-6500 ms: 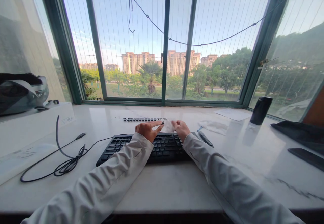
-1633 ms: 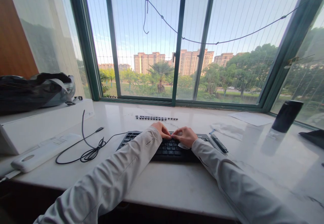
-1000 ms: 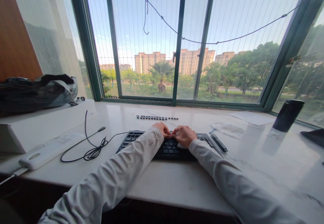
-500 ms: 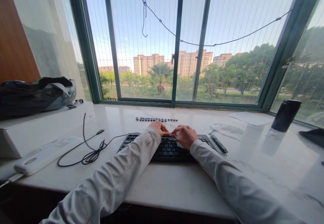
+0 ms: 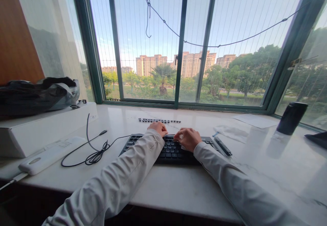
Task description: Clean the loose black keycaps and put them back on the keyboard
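Observation:
A black keyboard [image 5: 168, 155] lies on the pale marble-like counter, beneath both of my hands. My left hand [image 5: 157, 127] is over its back edge, fingers bent together; whatever they may hold is hidden. Over the right half of the keys, my right hand [image 5: 189, 139] is closed around a crumpled white tissue [image 5: 181, 136], part of which shows under the fingers. Beyond the keyboard, small dark keycaps [image 5: 159, 120] are lined up in rows, partly covered by my left hand.
Left of the keyboard lies a coiled black cable [image 5: 96, 156], with a white power strip [image 5: 51, 155] and a white box [image 5: 48, 123] farther left. On the right are a dark pen-like tool [image 5: 222, 146], clear plastic wrap [image 5: 233, 133] and a black cylinder [image 5: 292, 118]. Windows stand behind.
My hands have parted: fingertips that nearly met over the keyboard's back edge now have a gap between them. The left has shifted slightly left. The view has turned a little.

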